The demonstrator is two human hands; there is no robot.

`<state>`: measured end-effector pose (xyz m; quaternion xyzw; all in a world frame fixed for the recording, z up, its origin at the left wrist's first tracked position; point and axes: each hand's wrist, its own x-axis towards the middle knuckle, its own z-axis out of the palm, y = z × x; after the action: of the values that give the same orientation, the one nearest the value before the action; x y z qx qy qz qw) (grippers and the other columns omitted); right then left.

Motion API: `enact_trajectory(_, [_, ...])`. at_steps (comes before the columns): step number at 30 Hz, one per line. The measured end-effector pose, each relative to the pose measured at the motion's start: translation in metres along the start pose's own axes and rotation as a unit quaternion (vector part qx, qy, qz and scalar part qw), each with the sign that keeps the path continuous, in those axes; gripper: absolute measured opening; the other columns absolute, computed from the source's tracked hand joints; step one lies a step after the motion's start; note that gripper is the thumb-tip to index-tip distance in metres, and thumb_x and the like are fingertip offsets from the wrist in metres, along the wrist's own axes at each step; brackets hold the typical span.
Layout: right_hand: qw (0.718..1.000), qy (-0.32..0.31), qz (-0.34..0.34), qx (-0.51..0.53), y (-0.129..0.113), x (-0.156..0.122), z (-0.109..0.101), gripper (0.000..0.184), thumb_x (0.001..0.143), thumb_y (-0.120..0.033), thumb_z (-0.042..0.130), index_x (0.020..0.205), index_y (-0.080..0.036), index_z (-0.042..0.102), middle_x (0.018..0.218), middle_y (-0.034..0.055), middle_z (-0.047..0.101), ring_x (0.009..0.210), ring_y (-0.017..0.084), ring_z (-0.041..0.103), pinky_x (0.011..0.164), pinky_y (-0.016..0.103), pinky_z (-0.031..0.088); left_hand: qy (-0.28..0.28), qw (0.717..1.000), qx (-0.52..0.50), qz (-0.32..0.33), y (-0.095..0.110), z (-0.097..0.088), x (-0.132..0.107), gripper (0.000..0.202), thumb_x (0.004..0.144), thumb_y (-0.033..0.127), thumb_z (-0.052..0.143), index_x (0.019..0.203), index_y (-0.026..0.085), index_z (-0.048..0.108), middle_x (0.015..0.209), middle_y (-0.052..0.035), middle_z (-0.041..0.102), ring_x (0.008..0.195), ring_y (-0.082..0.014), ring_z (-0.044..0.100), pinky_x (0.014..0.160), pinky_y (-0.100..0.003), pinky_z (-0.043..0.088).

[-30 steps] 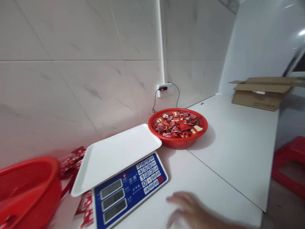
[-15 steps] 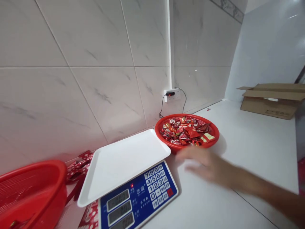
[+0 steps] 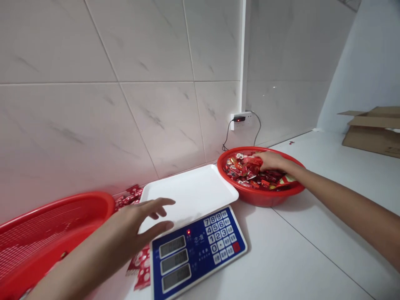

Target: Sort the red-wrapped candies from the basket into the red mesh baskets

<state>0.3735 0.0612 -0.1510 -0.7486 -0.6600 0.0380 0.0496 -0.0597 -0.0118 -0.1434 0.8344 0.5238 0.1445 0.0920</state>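
Head view: digital scale (image 3: 200, 250) with white tray (image 3: 193, 187) mid-frame, left grip (image 3: 140, 221) open above the tray, fingers spread. At the scale's 2 o'clock, right grip (image 3: 273, 161) clenched on red candy packets (image 3: 251, 164), inside a round red basket (image 3: 261, 199) of wrapped sweets. At 9 o'clock, large red basket (image 3: 46, 233); farther out at 2 o'clock, cardboard box (image 3: 373, 135) on the surface (image 3: 296, 258).

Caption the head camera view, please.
Right hand grips wrapped sweets in a red basket; left hand hovers over a white scale tray.
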Motion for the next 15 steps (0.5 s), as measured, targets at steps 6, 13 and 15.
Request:
enact_trajectory(6, [0.968, 0.223, 0.026, 0.114, -0.029, -0.008, -0.048, 0.037, 0.078, -0.022, 0.063, 0.115, -0.018, 0.068, 0.109, 0.0124, 0.072, 0.106, 0.034, 0.067, 0.087, 0.042, 0.051, -0.018, 0.999, -0.004, -0.035, 0.001, -0.012, -0.001, 0.053, 0.085, 0.067, 0.050, 0.121, 0.031, 0.067, 0.092, -0.0013, 0.077, 0.073, -0.0211, 0.070, 0.068, -0.030, 0.054])
enact_trajectory(13, [0.833, -0.036, -0.206, 0.511, -0.160, -0.013, 0.008, 0.039, 0.067, -0.019, 0.069, 0.106, -0.016, 0.064, 0.085, 0.0051, 0.072, 0.071, 0.018, 0.067, 0.061, 0.028, 0.051, -0.027, 0.998, -0.010, -0.054, -0.009, -0.010, -0.001, 0.046, 0.089, 0.058, 0.052, 0.123, 0.030, 0.065, 0.092, -0.0016, 0.077, 0.077, -0.0211, 0.070, 0.072, -0.032, 0.053])
enact_trajectory(15, [0.866, -0.112, -0.216, 0.437, -0.183, -0.016, 0.031, 0.047, 0.067, -0.023, 0.071, 0.114, -0.017, 0.065, 0.087, 0.0066, 0.073, 0.072, 0.020, 0.067, 0.059, 0.030, 0.050, -0.051, 0.997, -0.019, -0.055, -0.007, -0.010, -0.002, 0.046, 0.090, 0.056, 0.052, 0.126, 0.029, 0.065, 0.097, -0.0028, 0.077, 0.081, -0.0208, 0.071, 0.073, -0.031, 0.053])
